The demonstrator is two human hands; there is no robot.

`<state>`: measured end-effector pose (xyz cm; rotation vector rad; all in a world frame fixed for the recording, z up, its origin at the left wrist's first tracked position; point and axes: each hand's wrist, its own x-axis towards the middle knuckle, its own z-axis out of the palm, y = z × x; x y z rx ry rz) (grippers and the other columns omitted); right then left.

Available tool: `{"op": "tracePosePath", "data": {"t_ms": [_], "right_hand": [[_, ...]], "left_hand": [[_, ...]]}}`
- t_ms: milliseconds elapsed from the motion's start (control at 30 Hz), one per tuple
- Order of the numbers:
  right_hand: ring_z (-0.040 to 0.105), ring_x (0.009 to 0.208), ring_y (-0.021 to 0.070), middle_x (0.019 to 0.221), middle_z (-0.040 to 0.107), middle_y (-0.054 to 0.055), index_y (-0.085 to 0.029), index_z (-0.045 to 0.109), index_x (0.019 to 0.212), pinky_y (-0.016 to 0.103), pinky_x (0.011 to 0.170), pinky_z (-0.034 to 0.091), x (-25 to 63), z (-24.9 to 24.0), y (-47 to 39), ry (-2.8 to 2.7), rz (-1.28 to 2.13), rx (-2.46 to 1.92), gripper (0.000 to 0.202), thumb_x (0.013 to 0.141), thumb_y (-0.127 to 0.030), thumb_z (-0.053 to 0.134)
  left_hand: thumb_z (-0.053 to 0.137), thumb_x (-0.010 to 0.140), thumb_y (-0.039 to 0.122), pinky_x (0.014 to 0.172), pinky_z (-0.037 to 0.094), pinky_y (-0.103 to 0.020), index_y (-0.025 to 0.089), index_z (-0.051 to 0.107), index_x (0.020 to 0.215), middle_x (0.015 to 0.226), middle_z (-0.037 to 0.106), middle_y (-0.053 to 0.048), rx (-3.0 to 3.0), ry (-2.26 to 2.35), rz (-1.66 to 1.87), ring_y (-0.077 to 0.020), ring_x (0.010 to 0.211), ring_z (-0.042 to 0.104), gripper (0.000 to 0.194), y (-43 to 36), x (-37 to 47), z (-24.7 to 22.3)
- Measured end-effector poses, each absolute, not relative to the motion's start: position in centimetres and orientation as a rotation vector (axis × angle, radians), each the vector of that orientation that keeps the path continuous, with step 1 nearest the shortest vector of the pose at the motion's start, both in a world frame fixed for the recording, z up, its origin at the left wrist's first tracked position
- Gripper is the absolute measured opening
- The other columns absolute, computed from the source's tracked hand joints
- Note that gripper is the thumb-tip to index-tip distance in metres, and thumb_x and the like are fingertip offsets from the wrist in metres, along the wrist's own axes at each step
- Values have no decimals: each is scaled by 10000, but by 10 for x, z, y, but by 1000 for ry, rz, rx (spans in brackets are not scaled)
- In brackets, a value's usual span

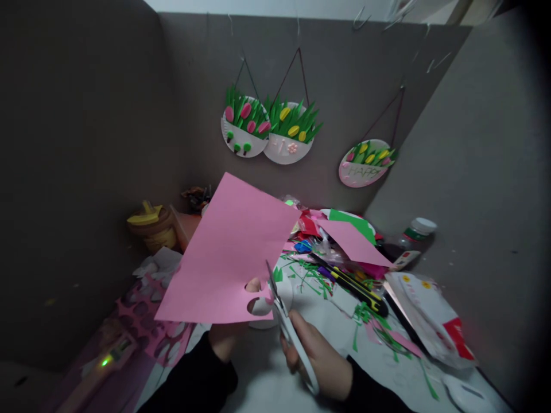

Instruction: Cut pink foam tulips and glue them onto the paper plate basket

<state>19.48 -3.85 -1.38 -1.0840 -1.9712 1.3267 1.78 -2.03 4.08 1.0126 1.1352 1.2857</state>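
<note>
A pink sheet of paper [241, 241] is held up over the table by my left hand [230, 339], which is mostly hidden behind it. One fingertip shows through a cut-out hole near the sheet's lower right edge, beside a second, larger hole. My right hand [316, 355] is wrapped round the handles of white scissors [287, 324]. The scissor blades point up at the sheet's right edge, close to the holes; whether they touch the paper I cannot tell. A white round piece [284, 295] lies partly hidden behind the sheet and blades.
Green paper scraps [307, 275], a black-and-yellow utility knife [353, 287] and another pink sheet [355, 244] clutter the right side. Punched pink paper [146, 310] and a glue gun [103, 367] lie left. Paper-plate flower baskets [288, 149] hang on the grey partition [193, 63].
</note>
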Motion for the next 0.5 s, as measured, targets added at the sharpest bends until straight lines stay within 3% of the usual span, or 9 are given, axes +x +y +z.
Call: {"op": "tracePosePath", "data": {"t_ms": [233, 500], "right_hand": [[485, 572, 94, 684, 543, -47, -205, 417, 854, 211, 524, 370, 198, -11, -35, -1973, 1382, -1101, 227, 688, -73, 497], [484, 563, 103, 656, 535, -50, -212, 427, 875, 213, 519, 362, 201, -9, -34, -1990, 1408, -1069, 243, 691, -66, 487]], "left_hand": [[587, 664, 289, 604, 379, -292, 222, 328, 509, 496, 378, 47, 1418, 1496, 1315, -132, 518, 385, 310, -11, 6, 55], [538, 659, 257, 588, 377, -286, 222, 348, 504, 504, 399, 40, 1591, 1567, 1251, -138, 524, 396, 248, -7, -4, 59]]}}
